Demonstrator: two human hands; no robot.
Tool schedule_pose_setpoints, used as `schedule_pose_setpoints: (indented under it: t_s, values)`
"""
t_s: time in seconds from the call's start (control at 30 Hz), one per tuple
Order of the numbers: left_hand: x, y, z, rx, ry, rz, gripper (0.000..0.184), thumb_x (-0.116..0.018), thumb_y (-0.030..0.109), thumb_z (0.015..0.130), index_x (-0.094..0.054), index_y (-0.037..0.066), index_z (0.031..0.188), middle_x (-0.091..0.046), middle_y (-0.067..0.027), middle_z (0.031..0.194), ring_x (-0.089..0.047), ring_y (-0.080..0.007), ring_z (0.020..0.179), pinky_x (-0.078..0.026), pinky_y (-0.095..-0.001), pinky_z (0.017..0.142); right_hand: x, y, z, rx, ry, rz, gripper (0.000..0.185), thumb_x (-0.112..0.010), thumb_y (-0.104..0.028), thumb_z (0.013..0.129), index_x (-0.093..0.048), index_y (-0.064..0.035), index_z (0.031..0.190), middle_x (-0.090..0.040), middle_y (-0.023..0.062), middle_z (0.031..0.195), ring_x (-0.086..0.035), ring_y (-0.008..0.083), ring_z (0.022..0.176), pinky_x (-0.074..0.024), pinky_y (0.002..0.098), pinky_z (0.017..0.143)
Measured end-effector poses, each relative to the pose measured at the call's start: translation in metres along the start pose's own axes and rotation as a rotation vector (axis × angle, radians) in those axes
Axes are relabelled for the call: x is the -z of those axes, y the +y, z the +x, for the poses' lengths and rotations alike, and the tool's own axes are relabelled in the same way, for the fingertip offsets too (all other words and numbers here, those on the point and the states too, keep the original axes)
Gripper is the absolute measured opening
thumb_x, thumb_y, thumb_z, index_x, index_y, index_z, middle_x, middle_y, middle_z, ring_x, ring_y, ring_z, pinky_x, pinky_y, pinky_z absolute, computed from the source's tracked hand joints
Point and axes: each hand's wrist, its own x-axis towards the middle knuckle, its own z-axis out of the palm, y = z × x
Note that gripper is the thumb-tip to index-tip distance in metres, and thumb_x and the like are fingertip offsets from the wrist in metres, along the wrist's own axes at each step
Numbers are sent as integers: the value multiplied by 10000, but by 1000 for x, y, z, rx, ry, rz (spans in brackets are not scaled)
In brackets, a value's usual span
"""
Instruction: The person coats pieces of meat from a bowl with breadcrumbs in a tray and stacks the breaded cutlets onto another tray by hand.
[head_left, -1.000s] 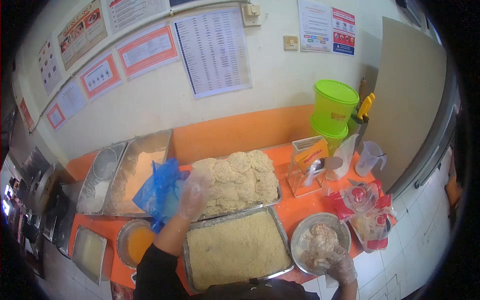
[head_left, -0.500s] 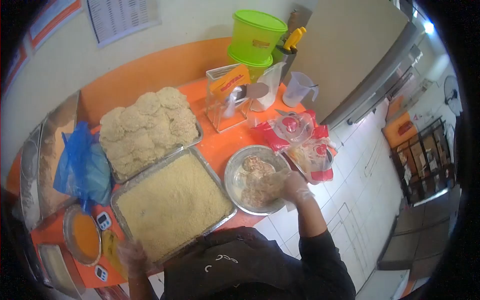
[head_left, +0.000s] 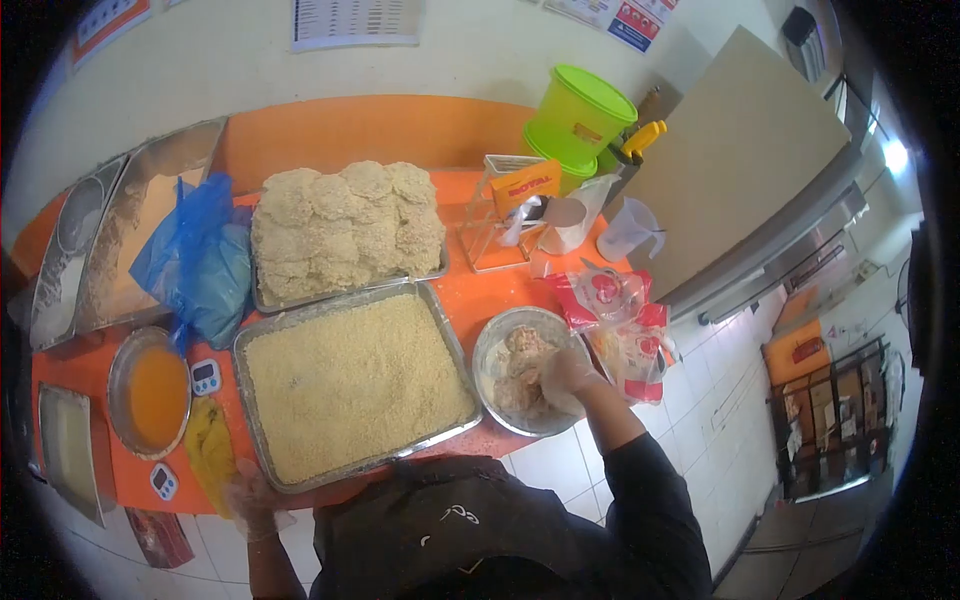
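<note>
While the right hand (head_left: 566, 383), covered by a clear plastic glove, is held inside the right side of a metal bowl (head_left: 486, 368), wet-looking pieces of meat (head_left: 527, 343) are seen in the bowl, beside and partly beneath it. The fingers of this hand are largely hidden among the contents; whether anything is pinched cannot be told. The left hand (head_left: 252, 495), likewise gloved, is held low at the front corner of a metal tray (head_left: 453, 340), just beside the lower end of a yellow cloth (head_left: 210, 450). Its fingers are blurred; whether they are spread or pressed together, and whether the cloth is touched, cannot be told.

The metal tray is filled with pale crumbs (head_left: 355, 375) and is placed to the left of the bowl. Behind it, crumb-coated pieces (head_left: 345, 225) are heaped on a second tray. A blue bag (head_left: 205, 270) is set to the left of that heap. Orange liquid (head_left: 152, 395) is contained in a round bowl at the left, and a timer (head_left: 206, 377) is placed between that bowl and the crumbs. Red and white bags (head_left: 628, 345) are laid just right of the metal bowl.
</note>
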Motion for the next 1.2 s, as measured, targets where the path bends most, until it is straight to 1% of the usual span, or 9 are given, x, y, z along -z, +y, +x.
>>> schedule_pose_setpoints:
  t_s: [0.13,0.27,0.43,0.53,0.67,0.9,1.03,1.13,1.2]
  values:
    - [18,37,15,33,72,255,280,-607,289,892,-596,38,769,-561,-143,621,-558,-338,549,-398,-438,461,30,26,-32,83,129,-123,258,-606,-226,756,-698,-51,922,-666,211,919,-648,329,919,-507,404,802]
    - [7,21,7,11,98,229,334,-581,313,909,-593,30,733,-556,-154,594,-546,-338,530,-389,-439,457,71,3,-45,-248,198,162,355,-542,-297,816,-685,-58,1035,-673,187,1009,-641,337,967,-488,409,873]
    - [22,39,15,-24,89,69,401,-539,332,931,-587,24,680,-552,-170,566,-525,-340,495,-373,-441,446,-9,-37,-10,117,141,17,250,-583,-226,796,-700,-45,924,-667,206,925,-656,323,883,-505,410,820]
    - [28,62,23,134,47,76,432,-508,290,944,-528,31,599,-526,-162,525,-491,-337,449,-342,-449,427,47,-100,-42,118,71,146,265,-559,-237,807,-707,-38,901,-675,202,881,-664,332,843,-505,407,817]
    - [32,65,29,88,49,-60,482,-509,307,936,-501,24,546,-509,-166,508,-468,-346,429,-336,-455,422,-2,-65,15,199,47,-53,259,-563,-283,795,-721,-86,857,-687,173,852,-671,319,833,-508,440,759]
    - [12,42,13,146,121,134,425,-526,334,924,-574,10,654,-567,-225,619,-543,-375,543,-368,-476,476,22,16,20,151,119,-52,269,-573,-278,780,-713,-52,821,-689,167,852,-669,307,815,-511,415,751]
    - [10,34,11,109,74,113,414,-525,363,922,-599,4,731,-587,-233,662,-559,-407,602,-390,-488,512,71,9,-24,147,284,643,227,-671,-226,733,-704,-50,873,-695,131,893,-665,279,830,-514,383,776]
    - [10,24,6,44,18,149,411,-520,372,922,-611,-2,778,-579,-230,662,-542,-427,603,-401,-490,529,93,-14,-38,129,307,745,272,-695,-175,714,-689,-58,959,-694,110,940,-655,270,861,-513,376,776]
    - [2,13,3,-2,59,167,386,-517,347,927,-615,-5,800,-572,-226,660,-533,-419,588,-395,-485,519,51,-7,-8,437,248,511,270,-669,-168,741,-688,-64,989,-690,111,966,-650,274,888,-509,373,785]
